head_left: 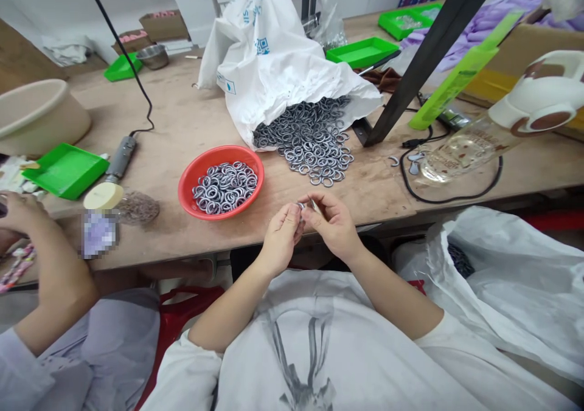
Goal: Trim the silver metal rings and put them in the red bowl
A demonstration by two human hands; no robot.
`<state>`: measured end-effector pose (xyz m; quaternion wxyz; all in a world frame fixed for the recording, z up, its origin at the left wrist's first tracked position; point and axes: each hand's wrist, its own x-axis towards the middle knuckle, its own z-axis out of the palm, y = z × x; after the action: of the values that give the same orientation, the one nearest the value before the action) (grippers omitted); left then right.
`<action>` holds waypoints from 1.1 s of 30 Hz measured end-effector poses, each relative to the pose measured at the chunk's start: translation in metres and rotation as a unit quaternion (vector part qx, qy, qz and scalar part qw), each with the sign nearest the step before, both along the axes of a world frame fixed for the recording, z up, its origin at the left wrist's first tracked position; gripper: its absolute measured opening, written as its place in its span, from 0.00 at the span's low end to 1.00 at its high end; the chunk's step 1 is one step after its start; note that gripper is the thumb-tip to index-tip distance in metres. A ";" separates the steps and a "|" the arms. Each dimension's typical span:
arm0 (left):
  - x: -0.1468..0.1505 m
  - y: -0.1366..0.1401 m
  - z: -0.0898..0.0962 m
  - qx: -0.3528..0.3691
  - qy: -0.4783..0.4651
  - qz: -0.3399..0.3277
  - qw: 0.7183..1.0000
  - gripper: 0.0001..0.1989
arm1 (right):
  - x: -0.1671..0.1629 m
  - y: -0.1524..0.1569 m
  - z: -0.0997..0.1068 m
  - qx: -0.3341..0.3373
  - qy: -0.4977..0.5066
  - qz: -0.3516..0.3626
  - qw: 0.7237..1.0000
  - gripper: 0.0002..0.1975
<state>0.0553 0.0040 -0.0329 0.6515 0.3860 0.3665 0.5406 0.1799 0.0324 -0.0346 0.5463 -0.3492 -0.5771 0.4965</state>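
Note:
My left hand (280,236) is closed with a small grey ring (300,205) pinched at the fingertips, above the front edge of the table. Close against it, my right hand (336,225) is closed on a thin pointed metal tool (314,205); its exact kind is hidden by the fingers. Left of my hands stands a red bowl (183,186) with many grey rings (225,187) in it. Beyond my hands, a heap of similar rings (314,146) spills out of a white sack (278,64) lying on its side.
A dark metal post (424,58) rises right of the sack. A drink bottle (493,125) lies tilted beside a black cable (449,200). At left are a green tray (68,171), a grey handheld tool (121,158) and a co-worker's arm (61,271). An open white bag (515,277) stands at right.

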 end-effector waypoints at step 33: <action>-0.036 0.005 0.010 -0.073 0.008 -0.027 0.997 0.24 | 0.035 0.063 0.003 -0.040 -0.640 -0.142 0.754 0.17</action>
<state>0.0198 0.0091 -0.0233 0.6894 0.3516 0.3996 0.4914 0.2151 0.0955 -0.0318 0.0985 -0.6850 -0.7154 0.0965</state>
